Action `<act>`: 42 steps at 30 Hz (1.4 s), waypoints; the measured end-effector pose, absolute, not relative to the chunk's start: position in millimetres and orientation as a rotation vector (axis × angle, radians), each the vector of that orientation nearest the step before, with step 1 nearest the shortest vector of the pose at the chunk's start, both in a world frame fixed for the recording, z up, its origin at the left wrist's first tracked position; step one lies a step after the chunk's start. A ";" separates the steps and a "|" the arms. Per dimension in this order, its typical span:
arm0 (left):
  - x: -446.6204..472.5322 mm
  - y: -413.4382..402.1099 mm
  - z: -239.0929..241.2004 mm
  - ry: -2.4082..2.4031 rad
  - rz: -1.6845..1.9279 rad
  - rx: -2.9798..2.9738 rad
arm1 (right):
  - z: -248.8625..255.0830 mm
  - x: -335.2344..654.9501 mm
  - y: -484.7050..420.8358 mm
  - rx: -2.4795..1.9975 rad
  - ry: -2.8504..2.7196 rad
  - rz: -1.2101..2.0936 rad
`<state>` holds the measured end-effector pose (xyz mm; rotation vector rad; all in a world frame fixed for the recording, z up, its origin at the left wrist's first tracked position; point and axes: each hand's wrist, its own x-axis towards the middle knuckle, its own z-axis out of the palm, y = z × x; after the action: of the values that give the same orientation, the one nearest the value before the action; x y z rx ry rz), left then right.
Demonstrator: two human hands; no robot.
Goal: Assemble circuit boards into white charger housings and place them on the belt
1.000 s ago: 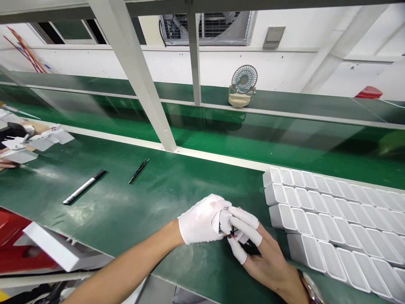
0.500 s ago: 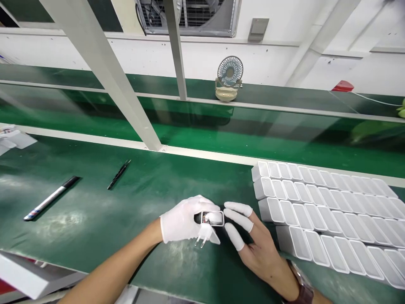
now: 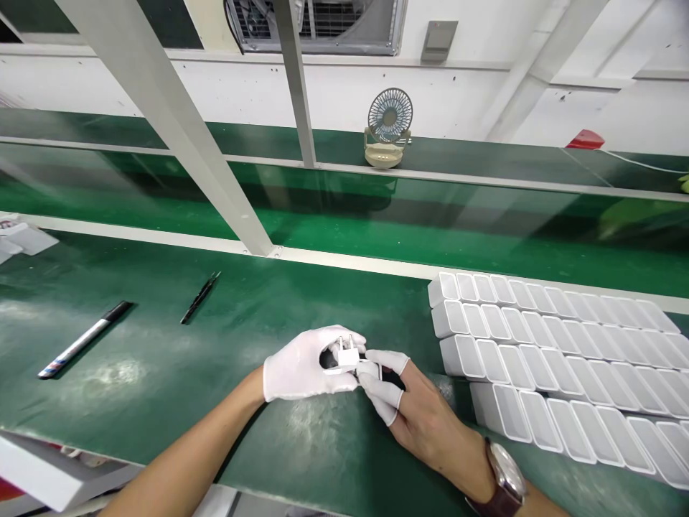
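Observation:
My left hand [image 3: 301, 368], in a white glove, is closed round a small white charger plug [image 3: 344, 356] whose two metal pins point up. My right hand [image 3: 420, 413] wears white finger cots and a wristwatch; its fingertips pinch the right end of the same plug, where a white shell part [image 3: 371, 368] meets it. Both hands hover just above the green bench [image 3: 215, 359], left of the rows of white shells [image 3: 538, 359].
A black-capped marker pen [image 3: 83, 339] and black tweezers [image 3: 200, 297] lie on the bench to the left. A small desk fan [image 3: 388, 128] stands on the far shelf. A slanted white frame post [image 3: 177, 136] crosses the view. A white box corner [image 3: 37, 485] sits at the lower left.
The plug has turned over in my left hand: its pins pointed down half a second ago and now point up. My right fingers have closed in on the piece. The view has shifted right.

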<state>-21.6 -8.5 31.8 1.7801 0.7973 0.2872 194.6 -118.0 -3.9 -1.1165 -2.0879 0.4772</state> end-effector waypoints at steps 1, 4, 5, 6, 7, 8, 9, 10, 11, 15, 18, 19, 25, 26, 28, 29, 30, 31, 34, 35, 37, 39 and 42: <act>-22.2 -7.9 30.7 0.800 0.291 1.768 | -4.3 194.6 -117.8 -1.113 -2.091 0.450; -24.6 -5.8 24.8 0.778 0.313 1.664 | -8.3 194.6 -118.9 -1.084 -2.118 0.384; -25.7 -4.9 22.5 0.754 0.333 1.604 | -10.1 194.4 -119.6 -1.084 -2.143 0.376; -27.0 -3.9 20.2 0.719 0.363 1.544 | -11.8 194.0 -120.1 -1.090 -2.174 0.372; -28.4 -2.7 18.0 0.673 0.402 1.497 | -13.3 193.4 -120.5 -1.095 -2.203 0.366; -29.9 -1.3 16.2 0.623 0.443 1.469 | -14.2 192.7 -120.5 -1.100 -2.226 0.354; -31.4 0.0 14.7 0.579 0.486 1.461 | -14.3 191.8 -120.3 -1.103 -2.237 0.336; -33.0 1.3 13.7 0.549 0.526 1.467 | -13.3 191.0 -119.9 -1.102 -2.235 0.311; -34.4 2.3 13.0 0.539 0.562 1.475 | -11.0 190.2 -119.4 -1.094 -2.220 0.278; -37.9 2.9 13.9 0.599 0.703 1.443 | 8.4 188.2 -118.2 -1.092 -2.135 0.146; -38.8 0.3 18.4 0.589 0.790 1.450 | 16.1 185.7 -118.2 -1.137 -2.087 0.109; -38.8 -0.6 20.6 0.586 0.806 1.478 | 14.2 184.4 -118.1 -1.153 -2.093 0.118; -33.2 -5.1 33.3 0.670 0.644 1.773 | -22.6 179.8 -121.0 -1.267 -2.256 0.275; -31.6 -6.1 33.9 0.714 0.573 1.814 | -27.4 179.8 -122.1 -1.282 -2.251 0.265; -28.8 -8.1 33.2 0.783 0.455 1.866 | -33.0 179.8 -124.3 -1.306 -2.237 0.237; -27.7 -9.0 32.1 0.796 0.423 1.872 | -34.0 179.8 -125.1 -1.311 -2.238 0.231; -27.0 -9.7 30.7 0.791 0.403 1.869 | -33.7 179.6 -125.7 -1.309 -2.235 0.230; -26.6 -10.2 29.1 0.776 0.393 1.857 | -32.4 179.4 -125.9 -1.306 -2.219 0.237; -27.2 -10.3 24.7 0.716 0.351 1.796 | -24.2 178.8 -125.3 -1.304 -2.091 0.247; -27.7 -10.1 23.7 0.701 0.340 1.773 | -21.1 178.9 -124.9 -1.297 -2.055 0.223; -28.6 -9.5 22.7 0.682 0.338 1.737 | -16.0 179.3 -124.0 -1.267 -2.035 0.148; -28.9 -8.9 22.9 0.657 0.338 1.726 | -13.5 179.7 -123.2 -1.228 -2.050 0.082; -28.2 -8.5 24.5 0.615 0.315 1.718 | -13.6 179.6 -122.2 -1.201 -2.063 0.073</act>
<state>-28.2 -8.5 24.5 1.7183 0.6150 0.3152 179.6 -122.2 -13.6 -1.2007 -2.0634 0.0728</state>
